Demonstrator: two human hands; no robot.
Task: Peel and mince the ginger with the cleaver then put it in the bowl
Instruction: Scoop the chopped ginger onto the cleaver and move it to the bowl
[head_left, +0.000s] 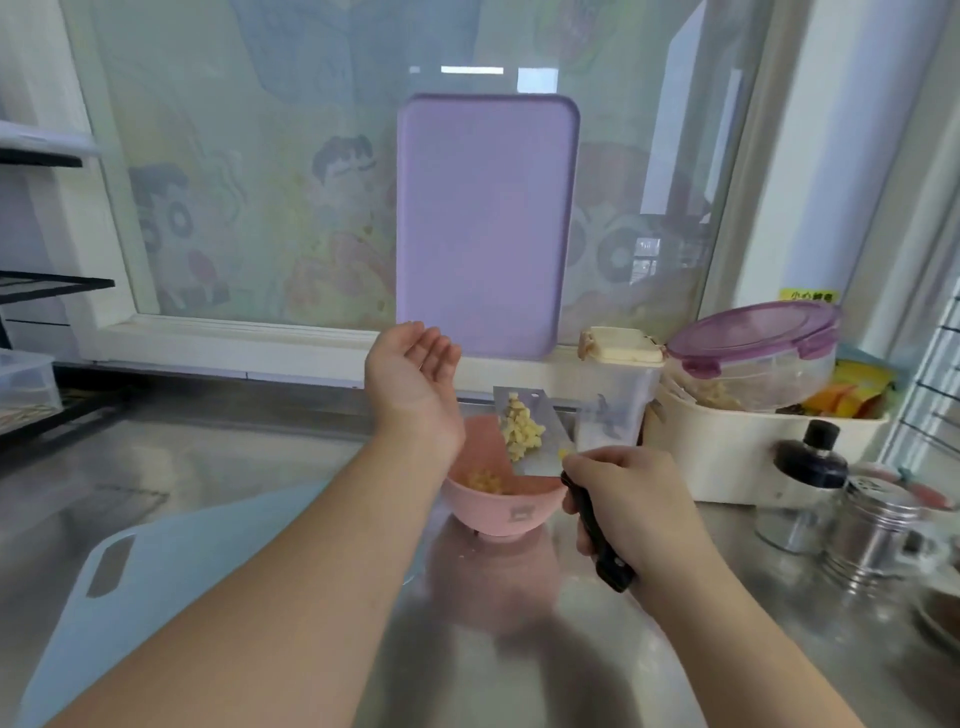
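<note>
A right hand (631, 499) grips the black handle of a cleaver (535, 436), its blade tilted over a pink bowl (501, 512) on the steel desk (234, 467). Minced ginger (522, 434) clings to the blade; a little lies inside the bowl. The left hand (413, 379) hovers open above the bowl's left rim, fingers relaxed. A pale blue cutting board (171, 587) lies at the left, its edge near the bowl. A purple board (485, 223) leans against the window behind.

The left hand (413, 379) was raised, palm open, fingers relaxed. The right hand (631, 512) curled tightly around a black handle (602, 540).
</note>
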